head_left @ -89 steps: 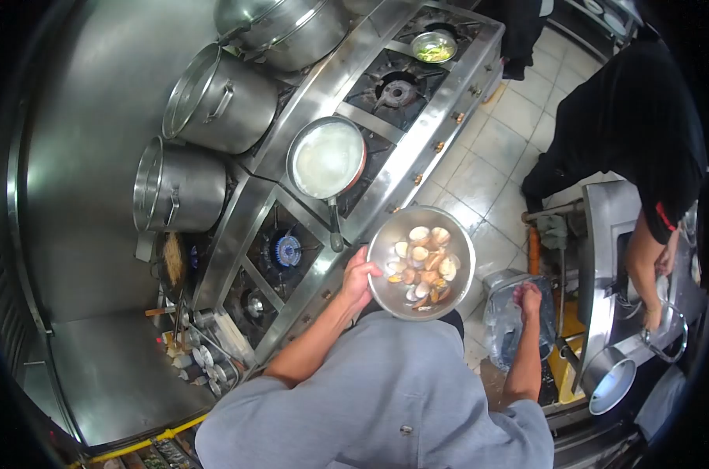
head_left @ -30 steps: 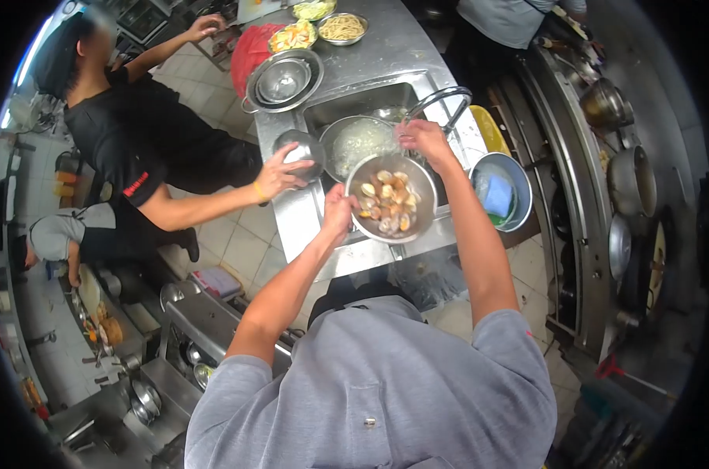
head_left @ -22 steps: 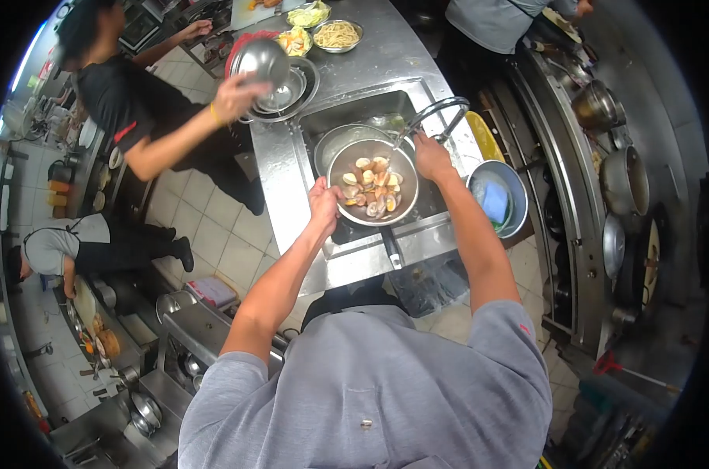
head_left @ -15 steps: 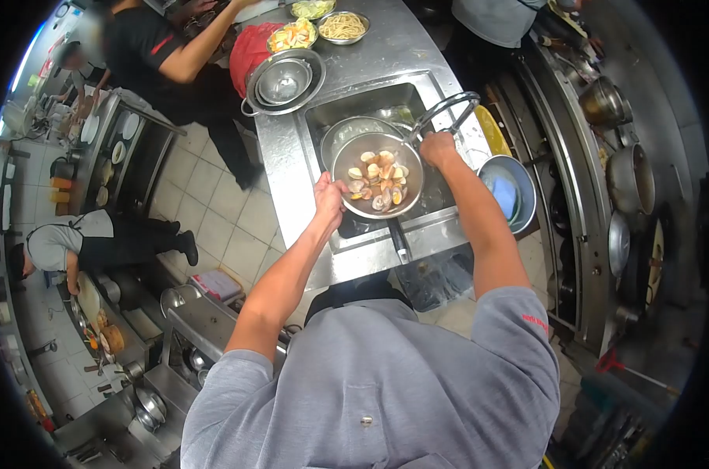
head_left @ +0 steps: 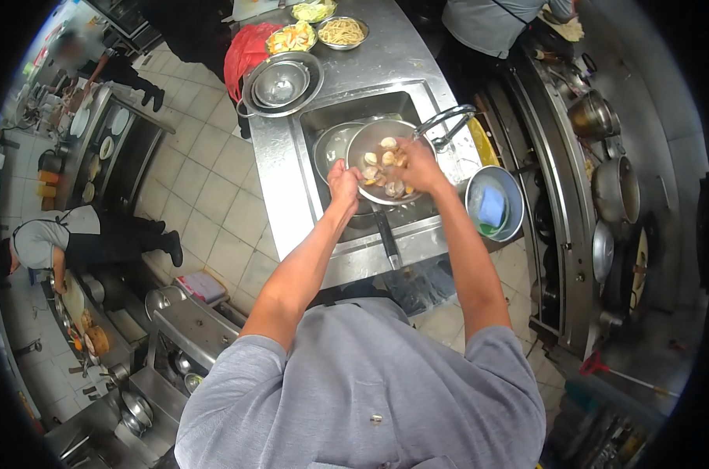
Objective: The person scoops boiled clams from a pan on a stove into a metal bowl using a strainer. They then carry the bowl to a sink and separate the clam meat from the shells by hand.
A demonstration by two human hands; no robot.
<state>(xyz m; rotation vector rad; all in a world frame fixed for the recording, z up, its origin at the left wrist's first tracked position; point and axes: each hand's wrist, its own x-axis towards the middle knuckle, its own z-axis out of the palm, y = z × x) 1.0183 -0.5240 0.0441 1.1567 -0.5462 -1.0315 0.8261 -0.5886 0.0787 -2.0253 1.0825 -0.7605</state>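
Observation:
A round metal bowl [head_left: 356,144] holding several clams [head_left: 389,144] is held over the sink [head_left: 401,102]. My left hand [head_left: 344,186] grips the bowl's left rim, thumb at the edge. Inside the bowl, my right hand [head_left: 418,166] is among the clams; its fingers are smeared by motion, and I cannot tell whether they close on any. The curved faucet [head_left: 446,115] stands just beyond that hand. Partly covered by the bowl, a wide metal strainer [head_left: 328,148] lies in the sink. A black handle [head_left: 385,234] juts toward me below the bowl; its attachment is hidden.
Nested metal bowls [head_left: 315,90], a red plastic bag [head_left: 246,51], cut vegetables [head_left: 292,37] and a bowl of noodles [head_left: 342,32] stand on the counter's far left. Right of the sink is a bucket [head_left: 518,205] with a blue cloth [head_left: 492,206]. Other people work left and far right.
My right hand has moved from beside the faucet into the clams. The bowl has shifted slightly up and right, with my left hand still on its rim. A person at upper left has moved away.

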